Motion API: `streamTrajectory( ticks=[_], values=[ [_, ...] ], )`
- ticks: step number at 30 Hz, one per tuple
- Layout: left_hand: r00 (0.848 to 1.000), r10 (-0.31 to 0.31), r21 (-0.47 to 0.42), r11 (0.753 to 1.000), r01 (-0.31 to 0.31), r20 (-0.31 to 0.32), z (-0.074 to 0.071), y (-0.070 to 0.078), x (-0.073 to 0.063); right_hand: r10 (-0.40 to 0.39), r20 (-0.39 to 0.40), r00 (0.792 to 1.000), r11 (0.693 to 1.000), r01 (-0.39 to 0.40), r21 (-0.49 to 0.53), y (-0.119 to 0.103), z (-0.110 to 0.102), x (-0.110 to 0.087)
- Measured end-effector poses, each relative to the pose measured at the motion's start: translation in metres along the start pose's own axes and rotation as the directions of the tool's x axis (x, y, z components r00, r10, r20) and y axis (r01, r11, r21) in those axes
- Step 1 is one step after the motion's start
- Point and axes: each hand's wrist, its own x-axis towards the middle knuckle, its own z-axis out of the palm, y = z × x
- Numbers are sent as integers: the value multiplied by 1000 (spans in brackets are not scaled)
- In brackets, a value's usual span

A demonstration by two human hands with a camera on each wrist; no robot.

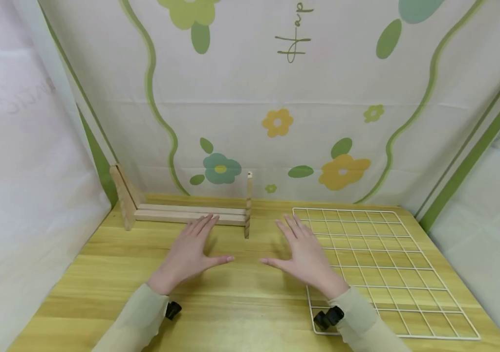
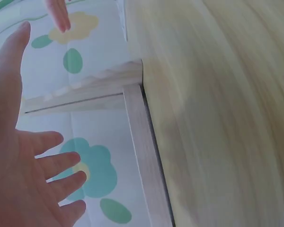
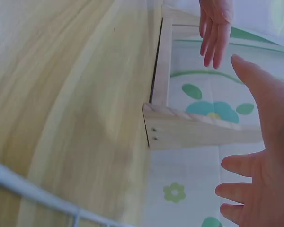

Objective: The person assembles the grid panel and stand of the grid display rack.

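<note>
My left hand (image 1: pixel 190 252) hovers over the table with fingers stretched and thumb spread, holding nothing. Just beyond its fingertips stands a pale wooden rack (image 1: pixel 190 215) with two upright end boards joined by low rails. In the right wrist view, two screw heads show on the outer face of one end board (image 3: pixel 199 132). My right hand (image 1: pixel 304 254), likewise spread and holding nothing, is above the left edge of a white wire grid panel (image 1: pixel 386 267) that lies flat. Whether either hand touches anything beneath it is hard to tell.
The wooden table (image 1: pixel 241 303) carries the rack at the back left and the grid panel at the right. White cloth (image 1: pixel 232 73) printed with flowers hangs behind the table, and more cloth encloses both sides. Black devices (image 1: pixel 329 318) are strapped at the wrists.
</note>
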Motion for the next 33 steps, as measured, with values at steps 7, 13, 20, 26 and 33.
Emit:
streamTrajectory(
  ticks=[7,13,20,26,33],
  values=[
    [997,-72,-218,973,71,0,0,14,7,10,-52,999,997,-6,79,16,-12,-6],
    [993,-104,-404,907,118,57,3,30,8,67,-78,995,981,-52,187,39,-24,-17],
    [989,-122,-517,844,145,78,7,44,13,136,-119,984,968,-107,227,71,-34,-34],
    [990,-103,-588,797,140,97,12,57,18,223,-105,969,945,-189,269,91,-46,-51],
    [985,-90,-635,756,163,145,24,68,20,301,-104,948,930,-267,252,113,-50,-64]
  ],
)
